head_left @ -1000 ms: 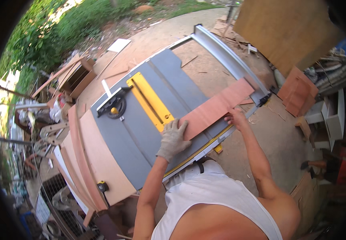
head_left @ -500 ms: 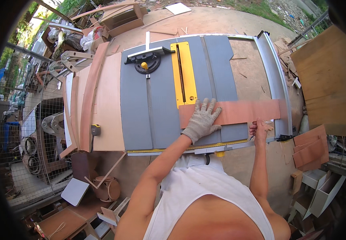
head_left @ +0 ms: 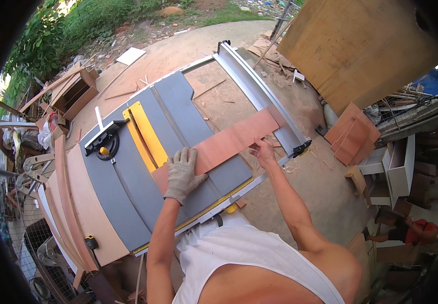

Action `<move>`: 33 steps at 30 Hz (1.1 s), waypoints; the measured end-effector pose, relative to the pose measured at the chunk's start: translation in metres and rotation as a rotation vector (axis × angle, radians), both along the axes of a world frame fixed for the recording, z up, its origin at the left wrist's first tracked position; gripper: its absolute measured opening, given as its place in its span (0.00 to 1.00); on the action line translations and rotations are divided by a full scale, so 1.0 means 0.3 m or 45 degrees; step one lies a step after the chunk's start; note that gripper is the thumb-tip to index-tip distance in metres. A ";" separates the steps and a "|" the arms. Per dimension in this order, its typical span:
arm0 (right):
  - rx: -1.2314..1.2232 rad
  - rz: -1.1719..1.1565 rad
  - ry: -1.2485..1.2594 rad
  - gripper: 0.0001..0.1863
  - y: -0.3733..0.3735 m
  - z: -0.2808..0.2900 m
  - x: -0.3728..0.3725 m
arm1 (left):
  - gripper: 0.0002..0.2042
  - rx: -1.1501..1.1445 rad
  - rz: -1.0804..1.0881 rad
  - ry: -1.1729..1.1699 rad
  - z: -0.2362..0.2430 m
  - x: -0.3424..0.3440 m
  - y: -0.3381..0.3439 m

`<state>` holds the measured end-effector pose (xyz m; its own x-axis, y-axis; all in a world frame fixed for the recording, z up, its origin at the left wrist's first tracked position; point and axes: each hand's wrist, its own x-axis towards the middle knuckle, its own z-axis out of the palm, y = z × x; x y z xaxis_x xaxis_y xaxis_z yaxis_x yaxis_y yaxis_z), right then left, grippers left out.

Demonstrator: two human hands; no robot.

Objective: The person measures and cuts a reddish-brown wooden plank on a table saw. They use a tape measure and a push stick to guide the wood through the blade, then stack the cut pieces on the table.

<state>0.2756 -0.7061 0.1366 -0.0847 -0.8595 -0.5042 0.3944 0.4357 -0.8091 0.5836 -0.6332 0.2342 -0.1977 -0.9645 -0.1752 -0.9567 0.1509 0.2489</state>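
Note:
A reddish-brown wooden board (head_left: 236,143) lies across the near part of a grey table saw (head_left: 122,190). My left hand (head_left: 182,175), in a pale knitted glove, presses flat on the board's left end with its fingers apart. My bare right hand (head_left: 263,152) grips the board's near edge toward its right end; part of the grip is hidden. That right end reaches the silver fence (head_left: 259,93). Just beyond my gloved fingers runs the yellow insert plate (head_left: 148,139) with its long dark slot. No blade can be made out in it.
A black mitre gauge (head_left: 108,144) with a yellow knob sits on the saw's left side. A tape measure (head_left: 91,242) lies on the pale side board. Reddish panels (head_left: 353,134) and white drawers (head_left: 401,164) stand at right. Another person (head_left: 424,230) is at lower right.
The whole view has swung to the right, so the saw appears tilted. My right hand has moved from just off the board's near edge onto it. My left hand remains on the board.

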 end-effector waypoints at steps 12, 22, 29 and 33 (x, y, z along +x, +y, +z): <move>0.016 0.509 -0.019 0.13 0.182 0.075 -0.166 | 0.40 -0.196 -0.082 -0.058 -0.116 0.027 0.059; -0.173 1.300 0.956 0.26 0.758 -0.093 0.031 | 0.32 -0.341 -0.218 -0.090 -0.168 0.020 0.143; -0.039 0.695 0.969 0.23 0.789 -0.085 0.292 | 0.25 -0.351 -0.492 0.204 -0.096 0.109 0.337; -0.020 0.337 0.424 0.19 0.713 -0.165 0.186 | 0.23 -0.369 -0.561 0.322 -0.065 0.110 0.310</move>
